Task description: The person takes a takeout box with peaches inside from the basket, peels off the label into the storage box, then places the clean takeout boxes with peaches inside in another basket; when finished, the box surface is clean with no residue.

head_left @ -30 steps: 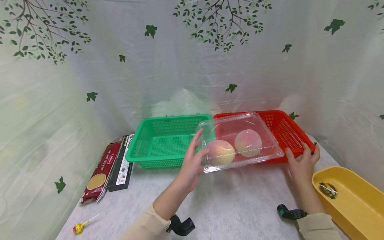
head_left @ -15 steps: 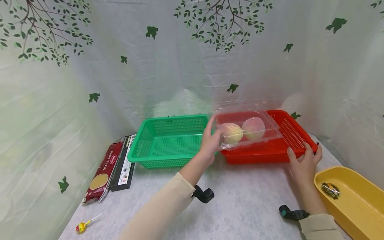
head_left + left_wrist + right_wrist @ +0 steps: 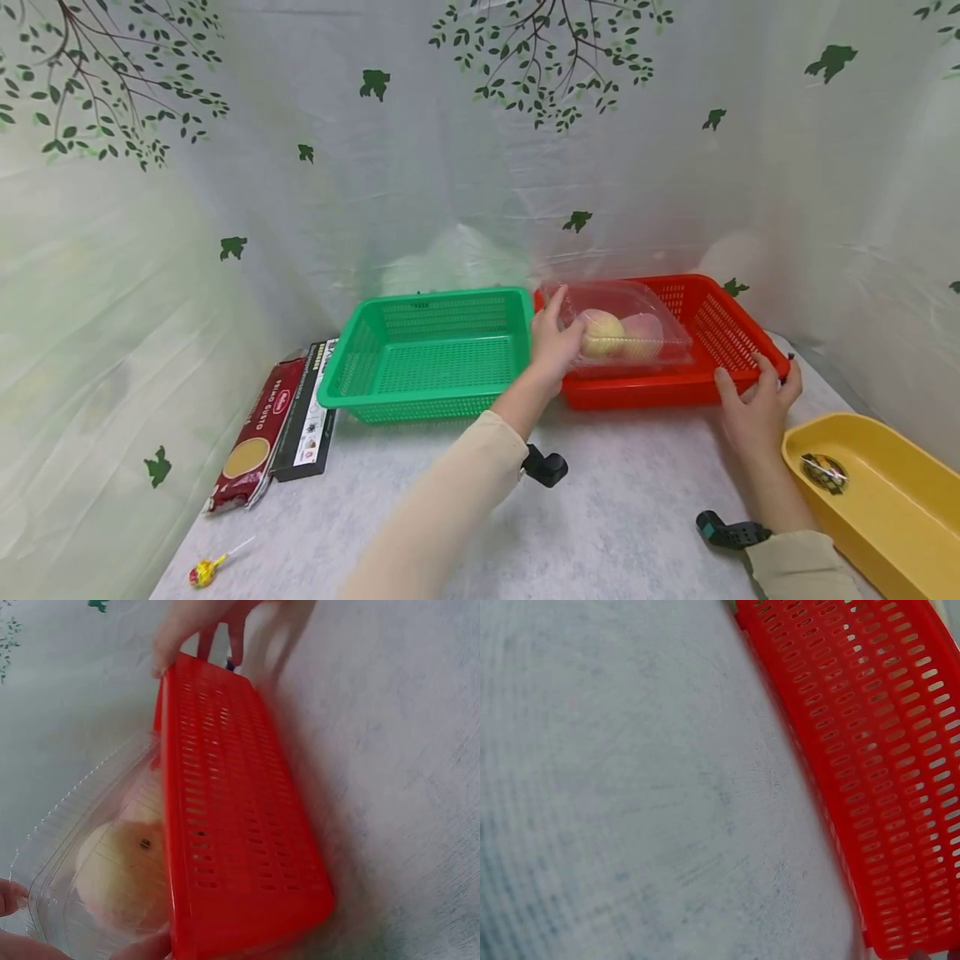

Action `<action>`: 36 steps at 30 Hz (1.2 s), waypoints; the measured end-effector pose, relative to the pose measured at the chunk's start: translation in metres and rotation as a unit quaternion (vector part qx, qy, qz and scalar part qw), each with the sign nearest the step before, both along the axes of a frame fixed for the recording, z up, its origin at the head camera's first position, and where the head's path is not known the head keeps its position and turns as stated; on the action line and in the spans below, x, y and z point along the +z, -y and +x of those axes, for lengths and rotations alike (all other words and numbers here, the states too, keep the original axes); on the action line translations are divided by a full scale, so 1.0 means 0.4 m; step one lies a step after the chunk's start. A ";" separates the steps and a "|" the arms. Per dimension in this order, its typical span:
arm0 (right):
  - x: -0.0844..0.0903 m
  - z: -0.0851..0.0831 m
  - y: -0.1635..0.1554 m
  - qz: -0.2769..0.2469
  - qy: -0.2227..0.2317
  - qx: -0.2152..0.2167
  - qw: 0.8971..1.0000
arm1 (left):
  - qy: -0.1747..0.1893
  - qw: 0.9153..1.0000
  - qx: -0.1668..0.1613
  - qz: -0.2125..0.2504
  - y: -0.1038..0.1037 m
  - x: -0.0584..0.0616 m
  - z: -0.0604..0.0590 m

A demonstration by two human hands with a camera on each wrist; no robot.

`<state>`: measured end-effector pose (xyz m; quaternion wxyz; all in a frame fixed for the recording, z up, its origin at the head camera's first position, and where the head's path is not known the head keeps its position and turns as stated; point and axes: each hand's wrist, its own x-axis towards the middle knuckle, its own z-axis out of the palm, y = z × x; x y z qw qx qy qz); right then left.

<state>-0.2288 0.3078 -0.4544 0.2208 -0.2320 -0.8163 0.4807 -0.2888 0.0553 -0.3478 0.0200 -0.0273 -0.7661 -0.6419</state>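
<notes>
My left hand [image 3: 555,342] pinches the left end of a clear plastic clamshell container [image 3: 671,350]. Two peaches [image 3: 602,333] show through its lid. The container sits within the left part of the red basket [image 3: 637,390], slightly tilted and level with the rim in the left wrist view, where the near peach [image 3: 120,877] is close to the basket wall. At the basket's front right corner, my right hand [image 3: 759,408] grips the rim with thumb and fingers. The right wrist view shows mostly the basket's slotted side [image 3: 885,765], with that hand almost wholly out of frame.
A green basket [image 3: 431,408] stands left of the red one. Further left lie a dark red packet [image 3: 255,433] and a black box [image 3: 306,425], with a lollipop [image 3: 204,572] in front. A yellow tray [image 3: 885,517] at right holds a small round wrapped item [image 3: 823,473].
My left hand has carried the container of peaches to the right and down, from in front of both baskets into the red basket. My right hand has stayed at the basket's corner.
</notes>
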 end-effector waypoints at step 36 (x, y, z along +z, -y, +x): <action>-0.004 -0.001 0.005 0.003 -0.009 -0.005 1.000 | 0.055 0.988 -0.009 -0.141 -0.049 -0.053 -0.019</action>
